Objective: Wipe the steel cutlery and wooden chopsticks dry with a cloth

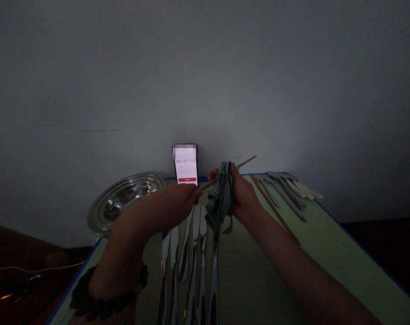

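Note:
My left hand (173, 203) is closed, pinching the near end of a thin wooden chopstick (247, 161) that slants up to the right. My right hand (243, 195) is closed around a checked, teal-edged cloth (221, 195) wrapped about the middle of that chopstick. Both hands are raised above the green table (327, 253). A dark bead bracelet sits on my left wrist.
Several shiny metal utensils (191, 266) lie in a row under my hands. A second chopstick (276, 211) and several spoons (289, 189) lie at the right. A steel bowl (123, 198) leans at the left. A phone (186, 165) showing a timer stands against the wall.

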Demonstrator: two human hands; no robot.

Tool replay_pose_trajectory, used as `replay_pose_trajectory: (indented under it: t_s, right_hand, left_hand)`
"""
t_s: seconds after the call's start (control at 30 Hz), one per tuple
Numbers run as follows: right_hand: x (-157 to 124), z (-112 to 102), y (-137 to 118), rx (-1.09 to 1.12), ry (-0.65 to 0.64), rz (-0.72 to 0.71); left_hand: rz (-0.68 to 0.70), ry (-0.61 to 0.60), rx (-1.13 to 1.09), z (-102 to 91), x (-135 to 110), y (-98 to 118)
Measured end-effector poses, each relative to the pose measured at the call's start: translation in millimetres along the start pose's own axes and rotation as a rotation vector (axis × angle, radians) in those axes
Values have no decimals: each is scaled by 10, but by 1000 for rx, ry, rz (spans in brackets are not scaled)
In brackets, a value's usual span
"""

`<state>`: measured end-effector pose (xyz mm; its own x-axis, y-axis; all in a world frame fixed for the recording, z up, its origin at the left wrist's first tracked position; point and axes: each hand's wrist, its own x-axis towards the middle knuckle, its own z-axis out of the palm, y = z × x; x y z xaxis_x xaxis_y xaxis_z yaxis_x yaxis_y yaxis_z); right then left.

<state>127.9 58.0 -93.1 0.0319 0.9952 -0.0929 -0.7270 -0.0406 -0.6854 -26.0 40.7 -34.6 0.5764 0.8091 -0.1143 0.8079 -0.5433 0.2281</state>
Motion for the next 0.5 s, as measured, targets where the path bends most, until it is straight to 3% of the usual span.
replay_pose_trajectory:
  t_s: [0.1,0.3,0.5]
  right_hand:
    - [51,-63,-127,44,47,-28]
    - [58,-109,-296,98,185,-141]
    - [67,-78,-266,111,280,-72]
  left_hand:
    - [52,-27,-8,-33,-46,-22]
    - [18,-25,70,-72,-107,-47]
    - [52,-108,50,37,-11,179]
